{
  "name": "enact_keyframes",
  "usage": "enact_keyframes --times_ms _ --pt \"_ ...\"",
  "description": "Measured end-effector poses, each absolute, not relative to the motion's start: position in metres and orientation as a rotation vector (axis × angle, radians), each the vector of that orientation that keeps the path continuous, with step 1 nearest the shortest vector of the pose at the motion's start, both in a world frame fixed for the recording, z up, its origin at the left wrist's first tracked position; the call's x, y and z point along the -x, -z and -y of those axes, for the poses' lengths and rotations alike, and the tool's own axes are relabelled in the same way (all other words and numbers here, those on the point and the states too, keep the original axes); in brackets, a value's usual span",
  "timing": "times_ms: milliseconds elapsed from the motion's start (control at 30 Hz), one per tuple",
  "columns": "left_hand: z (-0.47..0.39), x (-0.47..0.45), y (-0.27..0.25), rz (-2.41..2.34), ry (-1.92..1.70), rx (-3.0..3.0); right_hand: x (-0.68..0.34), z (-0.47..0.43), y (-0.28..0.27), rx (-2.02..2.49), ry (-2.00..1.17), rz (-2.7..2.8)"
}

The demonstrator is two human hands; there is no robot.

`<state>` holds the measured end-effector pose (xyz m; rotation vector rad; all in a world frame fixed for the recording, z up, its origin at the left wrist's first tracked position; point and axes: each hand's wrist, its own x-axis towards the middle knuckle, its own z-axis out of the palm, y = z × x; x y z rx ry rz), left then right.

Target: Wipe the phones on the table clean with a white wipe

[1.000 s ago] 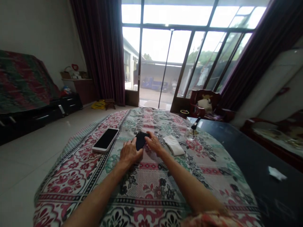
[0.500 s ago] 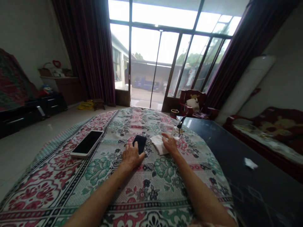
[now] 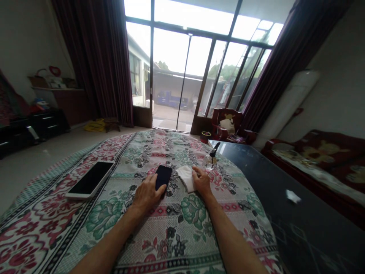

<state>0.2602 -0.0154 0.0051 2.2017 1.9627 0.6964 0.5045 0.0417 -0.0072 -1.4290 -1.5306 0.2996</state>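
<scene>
A small dark smartphone [image 3: 164, 176] lies flat on the flowered tablecloth [image 3: 159, 243]. My left hand [image 3: 146, 193] grips it by its edges, fingers along the left side and thumb at the lower right. To its right is a folded white tissue [image 3: 186, 178]. The curled fingers of my right hand [image 3: 202, 181] hold the tissue's right edge, with the fingertips partly hidden. Just beyond that hand stands a clear glass bottle [image 3: 210, 161] with a black top.
A larger white-framed device with a black screen [image 3: 91, 180] lies at the left of the table. Right of the table, a dark glossy surface [image 3: 256, 175] carries a crumpled white paper [image 3: 293, 196]. A wooden chair [image 3: 226, 123] stands near the glass doors.
My left fingers have shifted from the phone's face to its left edge. My right hand has moved off the bottle's side and curled onto the tissue. The view has swung slightly right.
</scene>
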Motion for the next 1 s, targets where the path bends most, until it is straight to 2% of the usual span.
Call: enact_keyframes --times_ms 200,400,700,1000 --pt "0.008 -0.254 0.000 -1.946 -0.756 -2.225 -0.479 -0.025 -0.007 1.590 -0.081 1.906" --pt "0.015 -0.262 0.000 -2.008 -0.693 -2.252 -0.466 -0.012 -0.007 1.788 -0.083 2.186" --pt "0.026 -0.267 -0.008 -1.996 -0.520 -2.246 -0.461 -0.012 -0.001 1.934 -0.209 2.113" --pt "0.030 -0.261 -0.004 -1.932 -0.522 -2.320 -0.474 -0.026 -0.007 1.911 -0.063 2.074"
